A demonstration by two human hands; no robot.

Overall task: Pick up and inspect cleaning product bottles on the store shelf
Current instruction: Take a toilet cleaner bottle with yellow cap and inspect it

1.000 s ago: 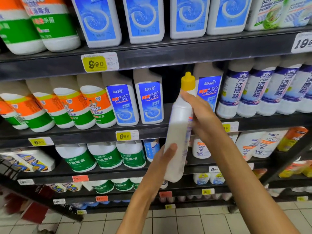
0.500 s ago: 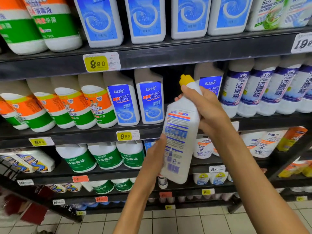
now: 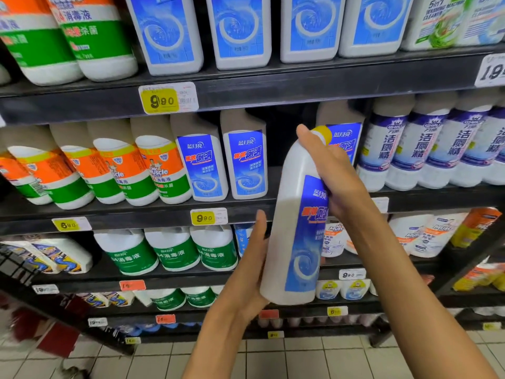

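I hold the white bottle (image 3: 293, 242) upright in front of the middle shelf (image 3: 136, 214), my right hand (image 3: 332, 173) wrapped around its neck just below the yellow cap (image 3: 323, 132) and my left hand (image 3: 252, 258) cupping the lower body, thumb up along its side; to inspect it well, I judge it best to keep the base supported and rotate slowly at the neck so the blue label (image 3: 306, 236) faces me squarely. Its Chinese text matches the blue-labelled bottles (image 3: 222, 165) shelved behind; nearby I read "Mr Muscle" on the orange-and-green bottles (image 3: 161, 173) and "9.90" on the yellow price tag (image 3: 203, 218).
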